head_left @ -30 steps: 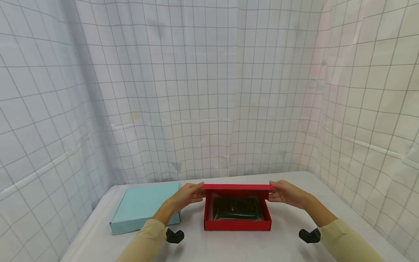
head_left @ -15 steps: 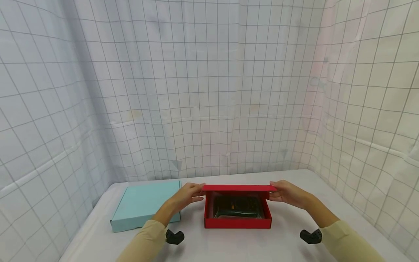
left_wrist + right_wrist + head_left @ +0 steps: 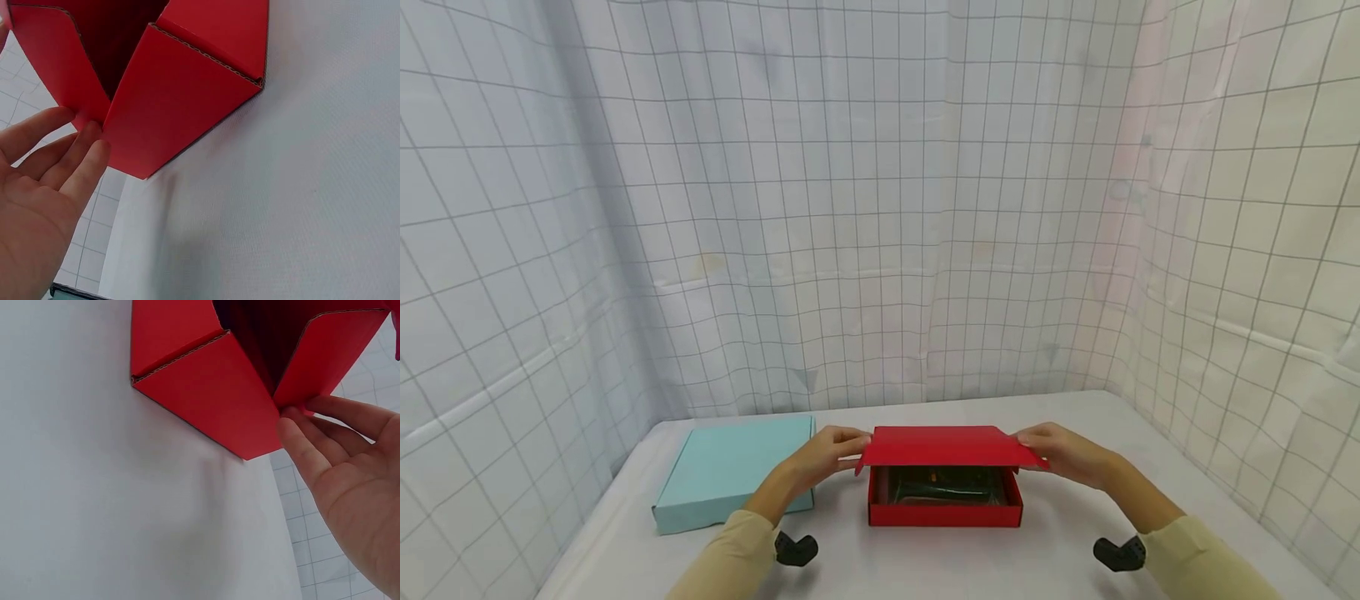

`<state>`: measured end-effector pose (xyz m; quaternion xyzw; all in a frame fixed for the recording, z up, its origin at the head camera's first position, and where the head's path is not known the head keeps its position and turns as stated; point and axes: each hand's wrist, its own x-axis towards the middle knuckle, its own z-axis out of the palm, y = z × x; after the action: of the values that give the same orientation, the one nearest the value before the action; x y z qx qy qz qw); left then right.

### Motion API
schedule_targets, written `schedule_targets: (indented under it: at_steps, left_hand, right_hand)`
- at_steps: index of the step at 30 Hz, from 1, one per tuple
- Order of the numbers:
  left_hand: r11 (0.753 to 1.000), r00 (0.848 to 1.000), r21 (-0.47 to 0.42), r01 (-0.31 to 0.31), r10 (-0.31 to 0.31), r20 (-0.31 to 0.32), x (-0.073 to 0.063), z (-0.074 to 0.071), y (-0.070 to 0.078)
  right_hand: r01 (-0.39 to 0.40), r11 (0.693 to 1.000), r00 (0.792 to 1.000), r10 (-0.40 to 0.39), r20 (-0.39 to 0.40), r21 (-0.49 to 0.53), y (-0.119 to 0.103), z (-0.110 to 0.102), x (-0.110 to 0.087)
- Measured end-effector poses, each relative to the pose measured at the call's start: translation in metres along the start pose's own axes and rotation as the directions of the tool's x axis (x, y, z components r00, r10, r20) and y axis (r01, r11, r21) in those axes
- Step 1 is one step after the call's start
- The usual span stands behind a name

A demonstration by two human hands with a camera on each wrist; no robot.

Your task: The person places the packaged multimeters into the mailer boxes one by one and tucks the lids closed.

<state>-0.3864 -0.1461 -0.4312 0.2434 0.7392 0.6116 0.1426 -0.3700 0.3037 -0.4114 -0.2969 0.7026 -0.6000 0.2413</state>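
Note:
A red cardboard box [image 3: 945,516] sits on the white table, its hinged lid [image 3: 940,446] tilted part way down toward the front. Through the front gap shows a dark item in clear plastic [image 3: 943,490], mostly covered by the lid. My left hand [image 3: 833,451] is at the box's left side; in the left wrist view its extended fingertips press the lid's side flap [image 3: 53,62] beside the box wall. On the other side my right hand [image 3: 1060,451] mirrors it, with nearly straight fingertips against the right side flap [image 3: 328,353].
A closed light-blue box [image 3: 741,458] lies on the table to the left, just beyond my left forearm. Black wrist-worn devices [image 3: 796,550] stick out inward from the sleeves. White grid-patterned curtains [image 3: 880,250] surround the table at the back and sides.
The lid's front edge has come forward and down, so its red outer face now shows and the gap over the dark item is narrower. Both hands have shifted slightly along with it.

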Motion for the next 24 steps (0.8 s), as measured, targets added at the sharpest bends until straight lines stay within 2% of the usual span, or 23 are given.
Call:
schedule_targets:
  at_steps: [13, 19, 24]
  left_hand:
    - [1.000, 0.999, -0.018, -0.012, 0.013, 0.039, -0.003, -0.003, -0.003]
    - [0.999, 0.999, 0.048, -0.002, 0.000, 0.043, -0.006, -0.003, -0.001]
    - [0.999, 0.998, 0.052, -0.004, 0.001, 0.055, -0.009, -0.001, 0.001]
  right_hand:
    - [-0.036, 0.999, 0.997, 0.034, -0.065, -0.029, 0.001, 0.008, -0.004]
    - [-0.066, 0.992, 0.994, 0.056, -0.098, -0.104, -0.001, 0.012, -0.006]
    - [-0.081, 0.981, 0.993, 0.063, -0.103, -0.177, -0.001, 0.016, -0.009]
